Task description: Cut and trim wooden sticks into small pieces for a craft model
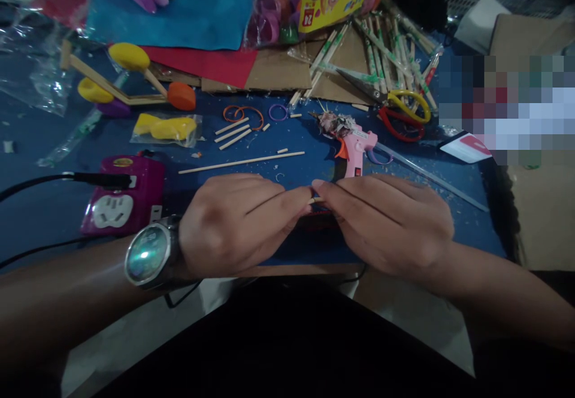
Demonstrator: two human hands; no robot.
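Both my hands meet near the table's front edge, pinching a short wooden stick (316, 200) between them; only a small piece of it shows. My left hand (238, 218), with a watch (148, 254) on its wrist, closes on the stick's left end. From the other side my right hand (390, 218) grips the right end. Just beyond the right hand lies a pink glue gun (356, 149) with a grimy nozzle. A long thin stick (242, 163) and several short cut sticks (233, 133) rest on the blue table past my left hand.
Scissors (404, 110) with red and yellow handles lie at the right, near wrapped chopsticks (381, 50). A purple power socket (121, 197) with a plugged-in cable stands at the left. Behind are a stick frame with yellow and orange pieces (130, 56) and rubber bands (245, 115).
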